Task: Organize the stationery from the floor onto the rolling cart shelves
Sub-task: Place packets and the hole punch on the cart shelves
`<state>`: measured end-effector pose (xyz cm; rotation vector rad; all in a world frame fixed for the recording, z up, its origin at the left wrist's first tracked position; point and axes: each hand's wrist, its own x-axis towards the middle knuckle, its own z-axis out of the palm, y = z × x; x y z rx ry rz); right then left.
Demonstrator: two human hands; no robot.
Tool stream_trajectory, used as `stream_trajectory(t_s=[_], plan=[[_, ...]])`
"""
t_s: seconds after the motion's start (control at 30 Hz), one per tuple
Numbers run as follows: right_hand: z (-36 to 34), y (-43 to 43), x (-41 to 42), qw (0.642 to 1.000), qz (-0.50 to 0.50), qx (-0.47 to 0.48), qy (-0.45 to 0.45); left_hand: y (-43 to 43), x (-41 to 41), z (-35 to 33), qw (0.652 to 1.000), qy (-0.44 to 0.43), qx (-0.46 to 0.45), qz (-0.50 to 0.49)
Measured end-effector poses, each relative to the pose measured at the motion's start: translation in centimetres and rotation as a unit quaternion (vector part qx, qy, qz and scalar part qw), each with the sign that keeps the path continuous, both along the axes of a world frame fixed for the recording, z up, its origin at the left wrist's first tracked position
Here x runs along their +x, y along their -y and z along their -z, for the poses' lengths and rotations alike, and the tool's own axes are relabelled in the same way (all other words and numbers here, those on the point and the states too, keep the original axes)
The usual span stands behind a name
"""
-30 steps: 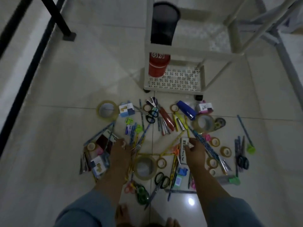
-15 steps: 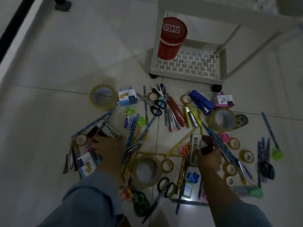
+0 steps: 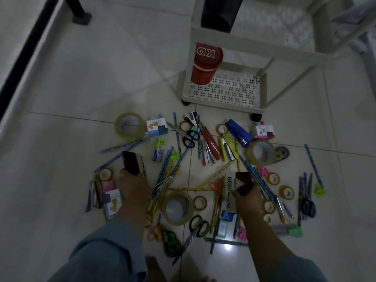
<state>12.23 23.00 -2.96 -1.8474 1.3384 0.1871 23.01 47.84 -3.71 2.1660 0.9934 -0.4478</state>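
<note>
Item: HERO box (image 3: pixel 230 192), a flat rectangular carton of crisp-edged card, white with black print and a dark maroon panel. It sits at the middle right of the floor heap, gripped by the right hand (image 3: pixel 249 199), whose fingers are clamped round the maroon end, most likely to take it to the cart. Companion: dark-and-white box (image 3: pixel 132 162), a like carton at the left of the heap, gripped at its near end by the left hand (image 3: pixel 133 186). The fingers close on it, though their tips are hidden. Whether either carton is clear of the floor cannot be told. Surrounding, loose on the glossy tiled floor (image 3: pixel 81 78): slim patterned pencils (image 3: pixel 168 165), criss-crossed; a wide tape roll (image 3: pixel 177 207), a translucent ring; black-handled scissors (image 3: pixel 198 226); a blue stapler (image 3: pixel 238 133), smooth and rounded. Destination: rolling cart (image 3: pixel 219 102), white, with perforated shelf trays on castors, standing just beyond the heap. Its bottom shelf bears a red canister (image 3: pixel 205 64) in the left corner. The shelf above bears a black mesh cup (image 3: pixel 219 13), upright, presumably for long thin items. The flat, stackable cartons would suit the bare shelf area.
</note>
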Motion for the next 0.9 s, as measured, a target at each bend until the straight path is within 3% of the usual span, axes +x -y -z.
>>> stream_trajectory(t_s=[0.17, 0.27, 0.4, 0.67, 0.9], plan=[[-9.0, -2.3, 1.0, 0.995, 0.005, 0.081, 0.049, 0.6, -1.5, -8.1, 0.995, -0.015, -0.09, 0.044], [-15.9, -4.0, 2.9, 0.983, -0.016, 0.157, 0.092, 2.4, -1.5, -15.3, 0.979, -0.029, -0.196, 0.052], [-25.0, -5.5, 6.4, 0.963, -0.039, 0.207, 0.17, 5.2, 0.1, -24.9, 0.96, -0.007, -0.271, 0.076], [-39.6, -4.5, 12.1, 0.947, -0.035, 0.169, 0.272, 9.1, 5.0, -39.9, 0.919, 0.091, -0.348, 0.163], [-45.2, -2.0, 14.1, 0.923, -0.035, 0.176, 0.34, 13.3, 7.2, -46.1, 0.899, 0.092, -0.37, 0.215]])
